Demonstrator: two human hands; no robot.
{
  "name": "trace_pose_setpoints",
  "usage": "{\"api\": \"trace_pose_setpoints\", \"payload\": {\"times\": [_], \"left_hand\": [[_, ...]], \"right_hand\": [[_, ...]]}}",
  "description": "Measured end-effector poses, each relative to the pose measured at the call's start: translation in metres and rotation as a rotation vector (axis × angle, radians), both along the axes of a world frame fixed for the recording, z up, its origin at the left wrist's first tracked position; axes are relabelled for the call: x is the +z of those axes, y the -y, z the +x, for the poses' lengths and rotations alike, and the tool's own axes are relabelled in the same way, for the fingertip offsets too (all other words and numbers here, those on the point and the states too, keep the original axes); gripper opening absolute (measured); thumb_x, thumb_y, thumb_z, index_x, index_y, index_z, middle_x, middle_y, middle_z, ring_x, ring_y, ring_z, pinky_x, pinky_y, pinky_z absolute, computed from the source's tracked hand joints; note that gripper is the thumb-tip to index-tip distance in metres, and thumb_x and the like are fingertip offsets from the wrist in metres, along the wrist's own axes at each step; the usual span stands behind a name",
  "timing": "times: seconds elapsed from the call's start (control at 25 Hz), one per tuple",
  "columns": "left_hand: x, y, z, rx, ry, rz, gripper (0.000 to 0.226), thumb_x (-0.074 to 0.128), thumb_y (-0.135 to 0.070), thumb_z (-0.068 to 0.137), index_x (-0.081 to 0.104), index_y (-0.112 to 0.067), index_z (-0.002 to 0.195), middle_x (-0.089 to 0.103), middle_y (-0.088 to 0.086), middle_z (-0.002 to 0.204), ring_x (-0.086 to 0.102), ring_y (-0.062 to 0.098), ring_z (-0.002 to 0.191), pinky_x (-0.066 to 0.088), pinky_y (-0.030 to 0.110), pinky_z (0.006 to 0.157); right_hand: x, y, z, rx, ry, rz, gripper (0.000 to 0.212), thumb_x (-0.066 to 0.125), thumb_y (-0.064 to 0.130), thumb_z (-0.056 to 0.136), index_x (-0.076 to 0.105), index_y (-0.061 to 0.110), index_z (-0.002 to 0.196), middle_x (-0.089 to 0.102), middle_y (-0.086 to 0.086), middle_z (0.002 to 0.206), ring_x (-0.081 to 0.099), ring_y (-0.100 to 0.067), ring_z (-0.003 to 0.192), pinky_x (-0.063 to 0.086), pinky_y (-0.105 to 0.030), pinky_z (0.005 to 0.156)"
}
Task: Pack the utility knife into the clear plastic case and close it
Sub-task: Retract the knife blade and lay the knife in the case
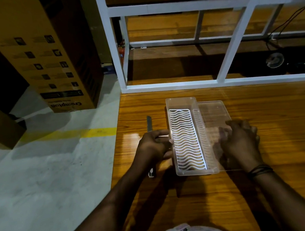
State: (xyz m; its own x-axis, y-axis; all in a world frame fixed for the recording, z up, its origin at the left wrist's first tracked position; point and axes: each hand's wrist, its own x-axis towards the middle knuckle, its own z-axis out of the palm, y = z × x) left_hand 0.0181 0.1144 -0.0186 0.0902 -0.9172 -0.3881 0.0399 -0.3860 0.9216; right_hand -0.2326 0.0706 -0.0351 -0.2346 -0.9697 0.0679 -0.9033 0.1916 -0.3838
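The clear plastic case (181, 99) stands open on the wooden table, with a white wavy grid insert (187, 140) lying in its bottom. Its clear lid (213, 111) lies flat against the case's right side. The utility knife (149, 124) lies on the table just left of the case, parallel to it. Its middle is hidden under my left hand (152, 148), whose fingers curl against the case's left wall. My right hand (242, 138) grips the lid's right edge, fingers showing through the plastic.
The table's left edge (119, 139) runs close to the knife, with concrete floor and a yellow line (91, 132) beyond. A white metal shelf frame (234, 36) stands at the table's far edge. Cardboard boxes (42, 52) stand on the floor at left.
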Motion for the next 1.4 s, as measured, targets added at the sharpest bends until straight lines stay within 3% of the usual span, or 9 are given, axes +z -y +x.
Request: {"api": "trace_pose_setpoints", "payload": {"times": [0.12,0.32,0.44,0.72,0.92,1.0,1.16,1.24,1.4], "left_hand": [[-0.013,-0.008,0.018,0.096,0.268,-0.002,0.027,0.081,-0.016,0.084,0.071,-0.016,0.109,0.078,0.009,0.090,0.077,0.026,0.078,0.066,0.049,0.073],[-0.024,-0.025,0.036,0.003,0.890,0.106,0.035,0.076,-0.052,0.084,0.064,-0.021,0.097,0.072,0.001,0.095,0.067,0.021,0.083,0.048,0.029,0.063],[-0.033,-0.029,0.033,-0.039,1.009,0.108,0.048,0.072,-0.060,0.084,0.061,-0.018,0.103,0.070,0.006,0.100,0.066,0.026,0.091,0.045,0.032,0.067],[-0.018,-0.016,0.025,-0.084,1.047,0.199,0.049,0.072,-0.049,0.089,0.065,-0.011,0.120,0.070,0.008,0.116,0.068,0.027,0.105,0.045,0.028,0.073],[-0.011,-0.012,0.024,-0.070,0.960,0.249,0.025,0.076,-0.034,0.086,0.066,-0.014,0.098,0.066,0.006,0.096,0.058,0.021,0.082,0.047,0.027,0.068],[-0.012,-0.011,0.025,-0.067,0.936,0.257,0.023,0.078,-0.032,0.083,0.065,-0.015,0.091,0.069,0.006,0.094,0.065,0.023,0.082,0.054,0.029,0.068],[-0.018,-0.007,0.027,-0.059,0.903,0.264,0.030,0.079,-0.030,0.080,0.071,-0.011,0.103,0.073,0.007,0.102,0.071,0.026,0.091,0.055,0.029,0.068],[-0.021,-0.005,0.030,-0.043,0.799,0.264,0.026,0.080,-0.030,0.082,0.073,-0.012,0.099,0.076,0.005,0.095,0.072,0.019,0.079,0.051,0.025,0.061],[-0.021,-0.010,0.042,0.059,0.355,0.169,0.025,0.082,-0.026,0.086,0.073,-0.004,0.090,0.073,0.002,0.062,0.068,0.011,0.048,0.057,0.026,0.051]], "right_hand": [[0.017,-0.001,0.022,0.159,0.080,-0.069,0.047,0.066,0.021,0.086,0.060,0.015,0.133,0.051,-0.018,0.137,0.038,-0.042,0.128,0.037,-0.052,0.106],[0.036,-0.010,0.063,0.366,0.216,-0.161,0.045,0.067,0.012,0.081,0.065,0.017,0.126,0.056,-0.013,0.132,0.039,-0.032,0.130,0.034,-0.039,0.107],[0.038,-0.010,0.086,0.490,0.180,-0.138,0.042,0.065,0.011,0.081,0.068,0.016,0.122,0.062,-0.010,0.122,0.045,-0.029,0.124,0.033,-0.034,0.106],[0.032,-0.016,0.125,0.623,0.169,-0.019,0.033,0.060,0.015,0.085,0.070,0.014,0.117,0.065,-0.006,0.103,0.054,-0.025,0.108,0.046,-0.037,0.093],[0.029,-0.016,0.124,0.615,0.183,0.021,0.031,0.060,0.014,0.085,0.070,0.015,0.115,0.063,-0.004,0.100,0.054,-0.024,0.107,0.045,-0.035,0.091],[0.028,-0.017,0.122,0.611,0.207,0.019,0.031,0.061,0.014,0.085,0.071,0.015,0.114,0.062,-0.004,0.099,0.055,-0.025,0.105,0.047,-0.037,0.091],[0.027,-0.017,0.120,0.602,0.236,0.011,0.030,0.061,0.013,0.084,0.072,0.016,0.112,0.064,-0.005,0.100,0.057,-0.024,0.104,0.049,-0.040,0.092],[0.027,-0.017,0.121,0.603,0.256,0.005,0.029,0.060,0.013,0.084,0.072,0.016,0.111,0.064,-0.005,0.101,0.058,-0.024,0.103,0.050,-0.040,0.092],[0.025,-0.014,0.119,0.572,0.354,-0.070,0.026,0.059,0.012,0.088,0.073,0.016,0.110,0.069,-0.001,0.103,0.061,-0.019,0.100,0.051,-0.036,0.089]]}}
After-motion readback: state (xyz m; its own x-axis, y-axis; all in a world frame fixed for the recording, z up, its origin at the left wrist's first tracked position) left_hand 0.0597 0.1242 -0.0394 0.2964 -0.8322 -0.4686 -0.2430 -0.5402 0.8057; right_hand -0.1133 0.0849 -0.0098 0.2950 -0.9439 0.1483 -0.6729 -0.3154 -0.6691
